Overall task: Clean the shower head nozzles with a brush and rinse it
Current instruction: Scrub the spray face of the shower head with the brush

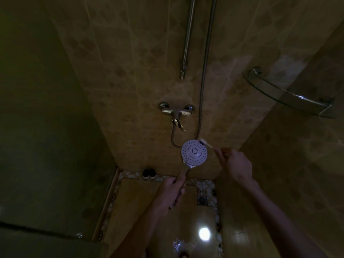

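Note:
A round white shower head (pixel 194 151) with rings of dark nozzles faces me, held up in the middle of a dim shower stall. My left hand (pixel 172 190) is closed around its chrome handle from below. My right hand (pixel 234 163) pinches a small brush (pixel 205 143) by its handle. The brush's bristle end touches the upper right rim of the nozzle face. A metal hose (pixel 203 71) runs from the shower head's handle up along the wall.
The chrome mixer tap (pixel 176 111) is on the tiled wall behind the shower head. A riser rail (pixel 188 40) hangs above it. A glass corner shelf (pixel 290 95) juts out at the right. A floor drain (pixel 202 199) and two small dark objects (pixel 149 174) lie below.

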The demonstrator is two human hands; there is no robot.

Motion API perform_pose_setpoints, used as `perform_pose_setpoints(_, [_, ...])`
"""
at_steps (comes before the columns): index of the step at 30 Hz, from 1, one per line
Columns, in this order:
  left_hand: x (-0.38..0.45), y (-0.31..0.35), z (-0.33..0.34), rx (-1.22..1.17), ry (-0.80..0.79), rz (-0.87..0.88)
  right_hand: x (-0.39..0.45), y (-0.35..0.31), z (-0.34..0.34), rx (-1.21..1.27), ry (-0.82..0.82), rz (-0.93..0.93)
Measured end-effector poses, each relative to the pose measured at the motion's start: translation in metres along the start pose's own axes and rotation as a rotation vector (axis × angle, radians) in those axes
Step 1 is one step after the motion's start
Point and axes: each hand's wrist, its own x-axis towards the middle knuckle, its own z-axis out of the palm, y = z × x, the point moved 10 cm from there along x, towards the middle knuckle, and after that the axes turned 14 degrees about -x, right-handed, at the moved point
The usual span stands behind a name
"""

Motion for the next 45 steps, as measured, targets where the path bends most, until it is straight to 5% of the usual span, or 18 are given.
perform_pose_setpoints(8, [0.001, 0.0, -0.002, -0.033, 0.017, -0.01, -0.051, -0.036, 0.023, 0.04, 0.037, -0.105])
perform_pose_setpoints(15, [-0.002, 0.003, 0.002, -0.064, 0.019, -0.022, -0.01, -0.004, 0.008, 0.098, 0.024, 0.08])
perform_pose_setpoints(22, [-0.006, 0.007, -0.001, -0.096, 0.038, -0.013, -0.056, -0.043, 0.02, 0.022, 0.083, -0.109])
perform_pose_setpoints(28, [-0.01, 0.013, 0.008, -0.127, -0.006, 0.004, -0.025, -0.006, 0.002, 0.194, 0.037, 0.086])
perform_pose_setpoints(34, [-0.003, 0.01, 0.002, -0.187, 0.004, -0.012, -0.063, -0.04, 0.018, 0.04, 0.045, -0.09])
perform_pose_setpoints(41, [0.003, 0.009, 0.009, -0.161, -0.032, -0.032, -0.029, -0.008, 0.0, 0.281, -0.003, 0.124])
perform_pose_setpoints(45, [0.003, 0.01, 0.007, -0.17, -0.018, -0.023, -0.055, -0.023, 0.018, 0.258, -0.051, 0.085])
